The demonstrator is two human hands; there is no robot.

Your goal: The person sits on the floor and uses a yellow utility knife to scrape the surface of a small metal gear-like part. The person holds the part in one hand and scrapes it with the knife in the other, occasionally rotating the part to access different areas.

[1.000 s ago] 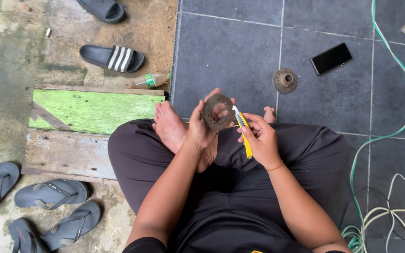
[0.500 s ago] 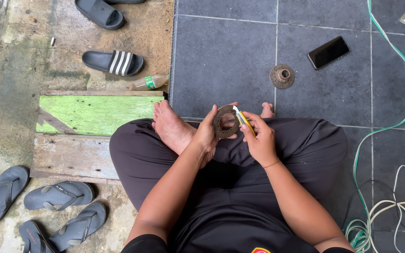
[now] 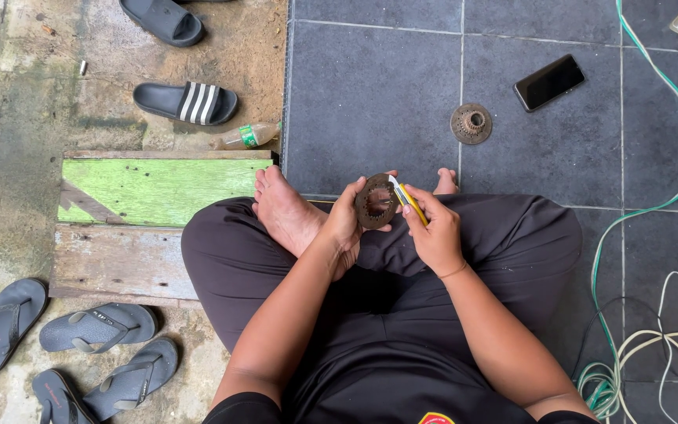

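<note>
Hands sit closer over the lap than a second ago: left hand [image 3: 344, 224] grips the rusty round disc [image 3: 375, 202], right hand [image 3: 435, 229] clasps the yellow cutter [image 3: 406, 199], whose blade tip now touches the disc's rim, suggesting scraping continues.

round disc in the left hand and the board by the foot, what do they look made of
The round disc, held in the left hand, looks like metal: dull brown, rusty or greasy, with a toothed hole in its middle. The board looks like wood with worn green paint; bare grey grain shows where the paint has gone. The right hand holds a yellow cutter, its handle probably plastic.
</note>
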